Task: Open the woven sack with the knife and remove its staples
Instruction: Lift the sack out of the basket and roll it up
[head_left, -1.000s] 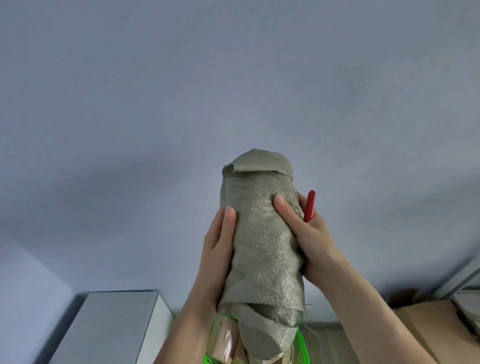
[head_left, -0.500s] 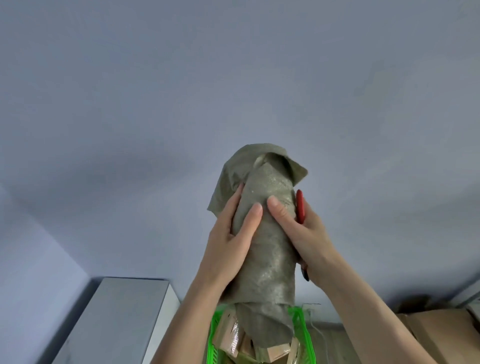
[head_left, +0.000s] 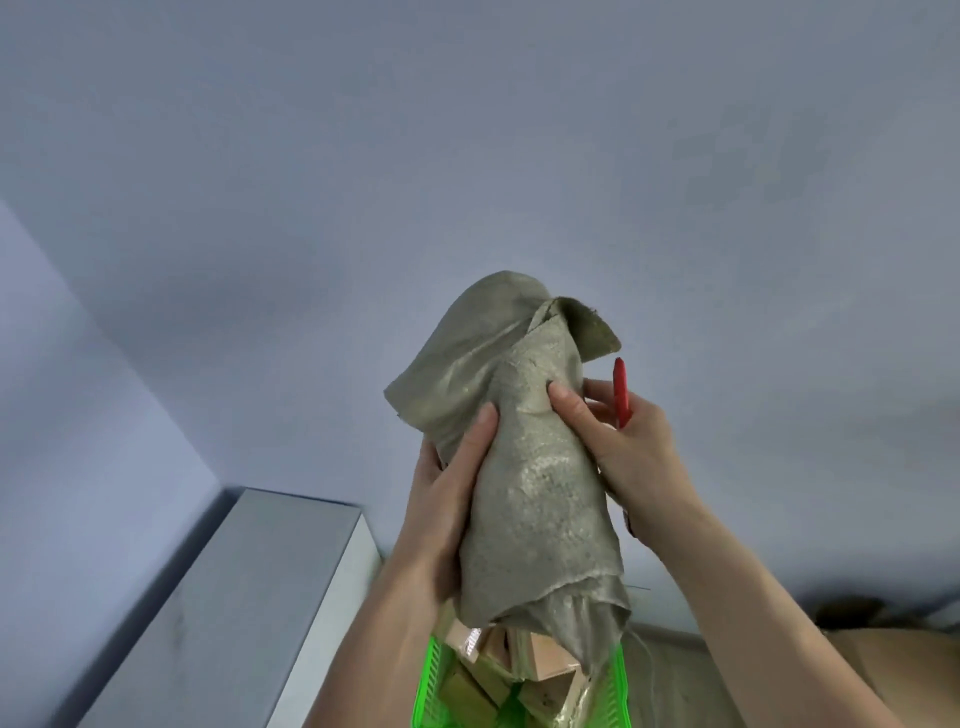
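I hold a grey-green woven sack (head_left: 535, 499) up in front of a pale wall, its open end hanging down. My left hand (head_left: 447, 493) grips its left side, thumb across the front and fingers behind. My right hand (head_left: 623, 447) grips the right side, thumb pressing the cloth, and also holds a red-handled knife (head_left: 621, 392) whose handle sticks up past the fingers. The blade is hidden. No staples are visible. The sack's top end is folded over and loose.
Below the sack stands a bright green basket (head_left: 519, 691) holding several small wooden blocks (head_left: 545, 660). A white cabinet (head_left: 234, 597) is at the lower left. Brown cardboard (head_left: 893, 660) lies at the lower right. A thread (head_left: 649, 654) dangles from the sack's lower edge.
The sack's top flap has unfolded and bulged to the left. My left hand has slid lower along the sack's side. More wooden blocks show in the basket below.
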